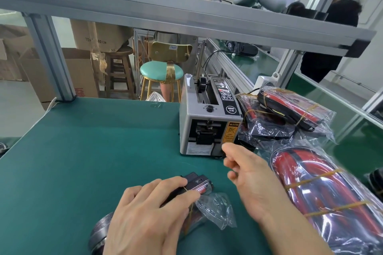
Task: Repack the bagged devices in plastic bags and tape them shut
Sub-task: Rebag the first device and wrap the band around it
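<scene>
In the head view, the left hand (145,211) pressed the bagged device (196,187) flat on the green mat (83,151), just in front of the tape dispenser (209,122), fingers curled over it, likely to steady it for taping. Its plastic bag (217,207) lay loose and open at the end. The right hand (246,174) hovered by the dispenser's mouth, fingers loosely curled, holding nothing visible. Beside the dispenser, banded bags (323,192) held red-and-black devices.

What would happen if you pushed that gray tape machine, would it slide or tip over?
The tape machine would probably slide rather than tip: it looks boxy, sitting flat on the green mat. It likely feels heavy, since its casing looks like metal. The mat may grip it somewhat.
</scene>
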Demonstrator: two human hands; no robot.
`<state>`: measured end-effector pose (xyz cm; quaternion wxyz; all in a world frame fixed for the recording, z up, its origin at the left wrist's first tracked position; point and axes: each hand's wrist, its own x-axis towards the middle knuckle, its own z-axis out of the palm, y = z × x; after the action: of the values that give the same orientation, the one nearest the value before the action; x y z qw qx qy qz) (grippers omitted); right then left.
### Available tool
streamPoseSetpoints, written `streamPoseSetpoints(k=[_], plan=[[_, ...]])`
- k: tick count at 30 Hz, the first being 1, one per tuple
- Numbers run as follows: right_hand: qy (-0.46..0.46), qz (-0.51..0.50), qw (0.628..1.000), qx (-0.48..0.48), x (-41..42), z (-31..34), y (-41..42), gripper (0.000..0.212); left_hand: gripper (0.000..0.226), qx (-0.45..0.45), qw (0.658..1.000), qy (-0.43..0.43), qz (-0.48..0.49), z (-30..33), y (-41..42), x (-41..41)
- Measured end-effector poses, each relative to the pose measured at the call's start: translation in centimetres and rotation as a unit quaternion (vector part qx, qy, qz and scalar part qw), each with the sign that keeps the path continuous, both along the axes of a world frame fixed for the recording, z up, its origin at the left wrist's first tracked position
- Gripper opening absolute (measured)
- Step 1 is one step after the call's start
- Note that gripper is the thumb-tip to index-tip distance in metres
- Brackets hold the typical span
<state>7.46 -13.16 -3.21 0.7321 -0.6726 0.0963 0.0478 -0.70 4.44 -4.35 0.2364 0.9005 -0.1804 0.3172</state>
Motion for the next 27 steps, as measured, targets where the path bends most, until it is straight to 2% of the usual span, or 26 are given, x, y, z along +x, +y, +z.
streamPoseSetpoints(k=[1, 3, 8, 14, 20, 23, 27], plan=[[-0.005, -0.014, 1.0, -0.02, -0.2, 0.2, -0.4, 0.008, 0.031, -0.001, 1.0, 0.002, 0.0, 0.0, 0.0, 0.0], [0.004, -0.053, 0.998, -0.019, 0.6, -0.1, -0.8, 0.015, 0.03, -0.002, 1.0, 0.006, -0.002, 0.0, 0.0, -0.1], [0.136, -0.106, 0.981, 0.088, 4.8, -0.5, 2.1, 0.011, 0.031, 0.001, 1.0, 0.009, -0.007, 0.1, 0.0, 0.0], [0.174, -0.117, 0.951, 0.226, 7.0, -0.8, 3.3, 0.037, 0.031, 0.011, 1.0, -0.001, -0.008, 0.2, 0.1, 0.1], [0.22, -0.121, 0.922, 0.295, 7.5, -0.5, 3.0, 0.008, 0.032, 0.012, 1.0, 0.003, -0.007, 0.2, 0.1, 0.1], [0.228, -0.125, 0.91, 0.323, 7.4, -0.4, 3.0, 0.015, 0.032, 0.013, 1.0, 0.0, -0.009, 0.2, 0.1, 0.2], [0.217, -0.122, 0.912, 0.327, 7.6, -0.6, 3.0, 0.019, 0.032, 0.012, 1.0, 0.002, -0.01, 0.1, 0.2, 0.2]])
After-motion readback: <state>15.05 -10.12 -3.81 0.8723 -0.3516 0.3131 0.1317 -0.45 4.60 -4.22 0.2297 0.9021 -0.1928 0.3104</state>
